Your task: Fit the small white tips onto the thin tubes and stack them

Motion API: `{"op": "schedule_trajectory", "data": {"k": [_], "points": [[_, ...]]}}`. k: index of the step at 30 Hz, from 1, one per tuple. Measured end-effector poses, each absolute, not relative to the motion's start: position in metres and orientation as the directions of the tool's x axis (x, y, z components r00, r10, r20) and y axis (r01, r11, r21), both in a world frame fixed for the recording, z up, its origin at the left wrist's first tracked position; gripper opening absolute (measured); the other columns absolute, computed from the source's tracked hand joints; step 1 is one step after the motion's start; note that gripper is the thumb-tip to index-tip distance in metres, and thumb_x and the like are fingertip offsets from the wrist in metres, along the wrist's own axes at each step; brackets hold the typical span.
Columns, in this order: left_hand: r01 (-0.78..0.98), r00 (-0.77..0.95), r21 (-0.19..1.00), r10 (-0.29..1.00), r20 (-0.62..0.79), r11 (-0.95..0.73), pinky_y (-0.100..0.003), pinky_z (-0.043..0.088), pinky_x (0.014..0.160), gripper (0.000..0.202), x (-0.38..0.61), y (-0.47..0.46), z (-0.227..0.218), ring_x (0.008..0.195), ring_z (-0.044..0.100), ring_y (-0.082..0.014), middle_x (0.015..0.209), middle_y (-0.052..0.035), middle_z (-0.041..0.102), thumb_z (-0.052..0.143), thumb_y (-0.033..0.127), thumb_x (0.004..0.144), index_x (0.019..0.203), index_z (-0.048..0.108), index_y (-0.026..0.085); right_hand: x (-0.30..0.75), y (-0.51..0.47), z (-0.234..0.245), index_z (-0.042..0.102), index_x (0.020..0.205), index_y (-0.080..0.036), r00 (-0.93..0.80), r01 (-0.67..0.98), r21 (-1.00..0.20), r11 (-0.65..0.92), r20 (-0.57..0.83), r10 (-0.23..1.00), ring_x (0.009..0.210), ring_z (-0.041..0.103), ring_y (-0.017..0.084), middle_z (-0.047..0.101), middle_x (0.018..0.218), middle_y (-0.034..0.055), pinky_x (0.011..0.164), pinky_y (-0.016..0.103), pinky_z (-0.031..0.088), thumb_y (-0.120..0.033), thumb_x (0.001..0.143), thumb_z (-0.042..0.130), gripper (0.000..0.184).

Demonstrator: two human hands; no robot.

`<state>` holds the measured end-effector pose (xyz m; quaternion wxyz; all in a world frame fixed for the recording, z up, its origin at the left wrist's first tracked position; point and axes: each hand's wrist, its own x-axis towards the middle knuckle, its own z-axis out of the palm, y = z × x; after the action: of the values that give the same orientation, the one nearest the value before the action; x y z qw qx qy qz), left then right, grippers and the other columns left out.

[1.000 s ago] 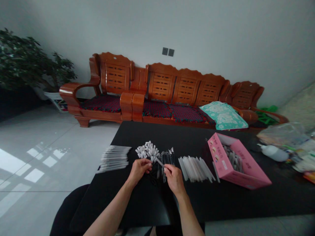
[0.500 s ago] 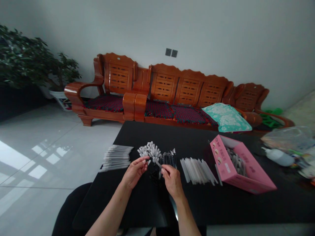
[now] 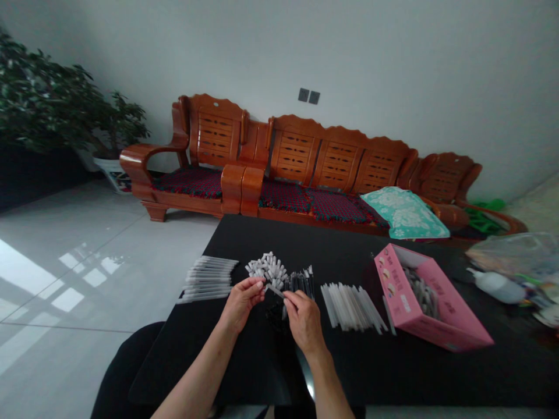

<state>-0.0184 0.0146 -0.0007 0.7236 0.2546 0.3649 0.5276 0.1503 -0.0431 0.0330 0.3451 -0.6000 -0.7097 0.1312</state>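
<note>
Between thumb and fingers my right hand (image 3: 302, 319) pinches a thin translucent grey pen barrel (image 3: 275, 290). Its far end reaches the fingertips of my left hand (image 3: 245, 304), which are pressed together around something small that they mostly hide. Just beyond my hands lies a heap of short white pen caps (image 3: 267, 266). Thin dark pen refills (image 3: 302, 281) with pale ends lie beside it, behind my right hand. Small black parts (image 3: 275, 317) lie on the table below the barrel.
Finished-looking white pens (image 3: 210, 279) lie in a row at left. Loose translucent barrels (image 3: 351, 305) lie right of my right hand, before a pink box (image 3: 437, 297) of grey pieces. A white bottle (image 3: 498, 285) and plastic bag (image 3: 515, 253) are at far right on the black table (image 3: 209, 361).
My right hand has swung the barrel's far end left, so it meets my left fingertips. The left hand stays nearly in place, and the view has shifted slightly.
</note>
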Motion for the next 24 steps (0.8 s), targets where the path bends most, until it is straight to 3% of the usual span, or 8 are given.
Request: {"op": "schedule_trajectory", "data": {"k": [9, 18, 24], "points": [[-0.522, 0.166, 0.808, 0.962, -0.217, 0.273, -0.018, 0.05, 0.058, 0.031, -0.0192, 0.0128, -0.0004, 0.057, 0.061, -0.0082, 0.068, -0.0021, 0.067, 0.082, 0.028, 0.061, 0.085, 0.071, 0.012, 0.1475, -0.0434, 0.0342, 0.07, 0.098, -0.022, -0.065, 0.779, -0.572, 0.257, 0.333, 0.941, 0.077, 0.061, 0.017, 0.064, 0.083, 0.0048, 0.07, 0.023, 0.042, -0.015, 0.09, 0.046, 0.025], [-0.389, 0.114, 0.911, 0.988, -0.102, 0.139, -0.019, 0.046, 0.056, 0.027, -0.0163, 0.0119, -0.0039, 0.056, 0.056, -0.0087, 0.063, -0.002, 0.064, 0.077, 0.029, 0.067, 0.086, 0.073, 0.011, 0.1489, -0.0442, 0.0361, 0.068, 0.1, -0.021, -0.082, 0.817, -0.519, 0.25, 0.324, 0.942, 0.078, 0.06, 0.017, 0.062, 0.083, 0.0048, 0.071, 0.023, 0.041, -0.017, 0.092, 0.043, 0.026], [-0.24, 0.112, 0.97, 0.994, -0.007, 0.034, -0.02, 0.046, 0.06, 0.025, -0.0204, 0.0118, -0.0003, 0.059, 0.057, -0.0101, 0.064, -0.0023, 0.067, 0.075, 0.029, 0.068, 0.087, 0.075, 0.013, 0.1526, -0.0441, 0.0332, 0.068, 0.091, -0.021, -0.098, 0.804, -0.541, 0.246, 0.287, 0.953, 0.077, 0.06, 0.016, 0.063, 0.081, 0.0042, 0.069, 0.023, 0.04, -0.017, 0.092, 0.042, 0.026]]}}
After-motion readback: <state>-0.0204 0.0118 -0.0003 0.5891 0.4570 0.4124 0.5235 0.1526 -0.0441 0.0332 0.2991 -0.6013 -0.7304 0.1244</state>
